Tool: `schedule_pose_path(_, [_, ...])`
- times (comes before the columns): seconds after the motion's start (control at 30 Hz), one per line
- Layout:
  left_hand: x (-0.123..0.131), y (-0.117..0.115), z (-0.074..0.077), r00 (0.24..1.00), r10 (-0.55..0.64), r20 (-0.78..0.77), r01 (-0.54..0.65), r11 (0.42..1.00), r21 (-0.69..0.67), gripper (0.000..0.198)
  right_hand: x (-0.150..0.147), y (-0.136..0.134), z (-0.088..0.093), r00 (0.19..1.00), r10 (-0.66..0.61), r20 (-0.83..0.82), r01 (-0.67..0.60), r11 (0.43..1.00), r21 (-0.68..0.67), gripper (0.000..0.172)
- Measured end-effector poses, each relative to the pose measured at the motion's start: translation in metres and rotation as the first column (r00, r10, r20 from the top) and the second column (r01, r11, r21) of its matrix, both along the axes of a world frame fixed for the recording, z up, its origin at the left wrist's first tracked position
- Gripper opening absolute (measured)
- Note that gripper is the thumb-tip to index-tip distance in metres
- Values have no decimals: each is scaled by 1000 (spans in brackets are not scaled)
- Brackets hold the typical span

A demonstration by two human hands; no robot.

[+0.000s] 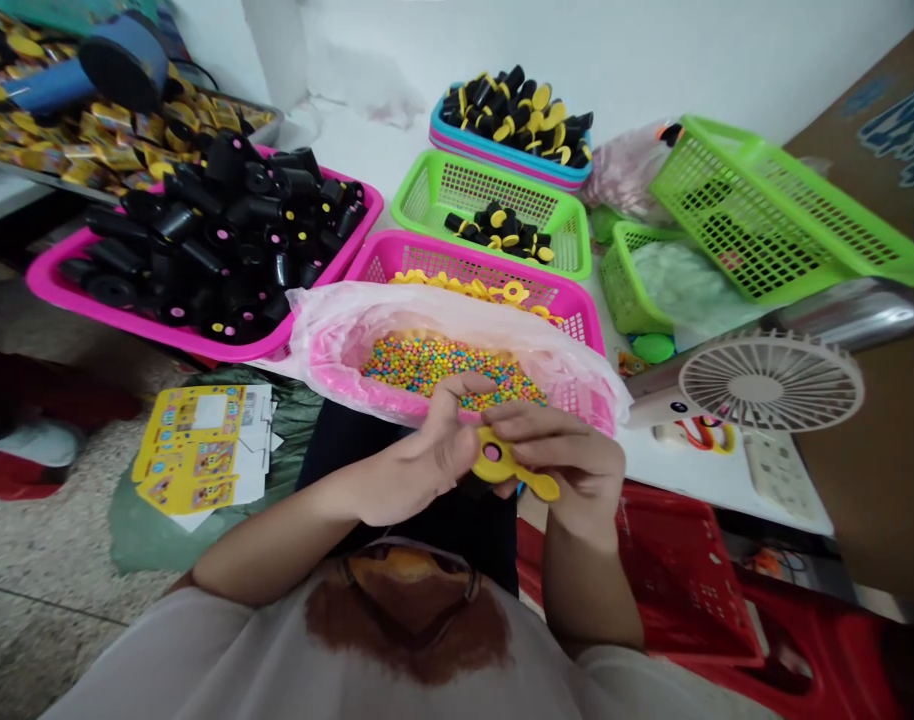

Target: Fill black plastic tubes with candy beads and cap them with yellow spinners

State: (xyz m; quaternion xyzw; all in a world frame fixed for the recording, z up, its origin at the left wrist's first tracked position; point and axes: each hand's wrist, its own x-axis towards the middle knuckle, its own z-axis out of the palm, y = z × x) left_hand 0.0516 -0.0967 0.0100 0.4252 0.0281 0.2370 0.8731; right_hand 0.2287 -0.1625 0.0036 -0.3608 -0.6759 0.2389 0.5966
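My right hand (581, 460) is closed around a yellow plastic piece (521, 472) with a rounded tab and a round hole; a pink dot on black shows in the hole. From the other side my left hand (419, 455) is pressed against the piece's left edge, its fingers bent and partly hidden. Just beyond both hands lie many small coloured candy-like balls (427, 370) in a white plastic bag (326, 340). This bag lines the front of a pink basket (592, 310), where more yellow plastic parts (513, 292) sit at the back.
Black tubes (232, 215) fill a pink basket (59, 285) on the left. Green baskets (404, 205) and a stacked blue one (436, 125) hold black-and-yellow pieces. A small fan (772, 385) stands at right. Printed yellow card (176, 430) lies on a green sack (127, 530).
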Motion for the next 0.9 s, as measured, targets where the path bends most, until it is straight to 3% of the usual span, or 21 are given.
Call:
schedule_pose_path(0.07, [-4, 2, -4, 999, -13, 38, 1, 954, 299, 38, 4, -4, 0, 993, 51, -109, -54, 998, -27, 20])
schedule_pose_path(0.13, [-7, 7, -7, 996, 13, 83, -57, 834, 549, 33, 3, -7, -1, 982, 83, -173, -97, 992, -78, 20])
schedule_pose_path(0.23, [-11, 17, -6, 990, 137, 43, -112, 543, 832, 32, -3, -9, -1, 943, 72, -325, -157, 957, -243, 38])
schedule_pose_path(0.3, [-16, 24, 1, 973, 232, -13, -71, 351, 934, 25, -7, -6, -1, 891, 50, -451, -257, 876, -409, 51])
schedule_pose_path(0.33, [-18, 26, 5, 964, 264, -35, -43, 282, 959, 23, -8, -4, -1, 866, 49, -498, -328, 807, -490, 53])
schedule_pose_path(0.37, [-21, 28, 9, 958, 282, -49, -20, 234, 972, 24, -8, -1, -1, 847, 62, -528, -402, 726, -559, 55])
schedule_pose_path(0.43, [-25, 30, 16, 955, 293, -47, -11, 193, 981, 27, -8, 6, 0, 828, 94, -553, -496, 581, -645, 61])
schedule_pose_path(0.5, [-29, 31, 16, 958, 287, -29, -31, 202, 979, 30, -9, 12, 2, 838, 106, -535, -505, 522, -687, 63])
schedule_pose_path(0.67, [-34, 39, 1, 937, 346, 48, -113, 171, 979, 31, -16, 28, 12, 911, 154, -382, -393, 603, -695, 56])
schedule_pose_path(0.77, [-32, 45, -7, 843, 501, 197, -292, 120, 949, 33, -9, 54, 23, 970, 162, -182, -243, 686, -685, 54])
schedule_pose_path(0.83, [-30, 47, -9, 753, 584, 302, -426, 82, 901, 41, 11, 84, 34, 999, 41, 5, -30, 791, -611, 50])
schedule_pose_path(0.9, [-29, 45, -8, 722, 625, 297, -442, 87, 893, 48, 41, 121, 47, 960, -212, 183, 271, 868, -415, 57])
